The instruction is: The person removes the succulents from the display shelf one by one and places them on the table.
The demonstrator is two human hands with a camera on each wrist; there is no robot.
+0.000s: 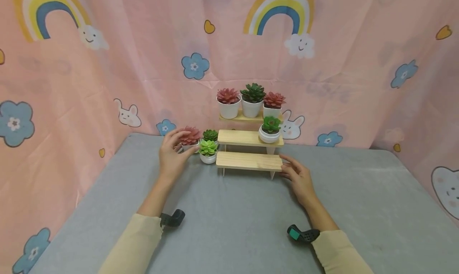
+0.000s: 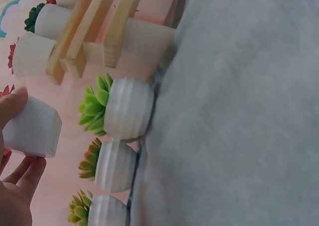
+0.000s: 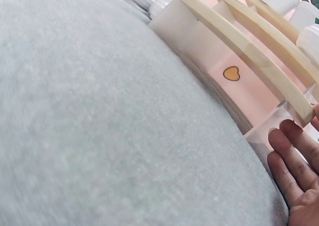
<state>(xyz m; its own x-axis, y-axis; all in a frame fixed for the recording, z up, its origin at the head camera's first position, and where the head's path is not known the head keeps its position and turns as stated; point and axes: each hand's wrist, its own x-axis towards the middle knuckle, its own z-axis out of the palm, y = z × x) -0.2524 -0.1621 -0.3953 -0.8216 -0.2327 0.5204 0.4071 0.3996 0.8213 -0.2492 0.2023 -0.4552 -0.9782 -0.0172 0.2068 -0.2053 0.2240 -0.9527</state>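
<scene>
"Succulents (image 1: 253,92) in white pots (image 1: 229,109): how many do you count?"

"Eight. Three stand on the top board (image 1: 244,117) of the wooden stand (image 1: 229,137): two red ones at the ends and one dark green between them. One green succulent (image 1: 271,123) is at the right end of the middle board (image 1: 238,136). Three succulents in ribbed pots (image 2: 128,108) stand in a row on the gray cloth (image 1: 233,226), left of the stand; in the head view I can see only two of these. The eighth is in the left hand (image 1: 172,154)."

"Which one is it, and how is the grip?"

"It is a pinkish-red succulent (image 1: 191,135) in a square white pot (image 2: 32,126). The thumb and fingers grip this pot from opposite sides and hold it off the table, near the ribbed pots."

"And the right hand (image 1: 299,182)?"

"Its fingers are nearly straight, and they touch the right end of the lowest board (image 1: 247,160). Where its thumb lies, I cannot tell."

"Any label?"

"Each wrist wears one black device (image 1: 310,236). The right one bears a green square patch (image 1: 294,234), too small for reading. The pink curtain (image 1: 229,10) shows two printed rainbows (image 1: 279,2), each with one smiling cloud (image 1: 300,46)."
</scene>
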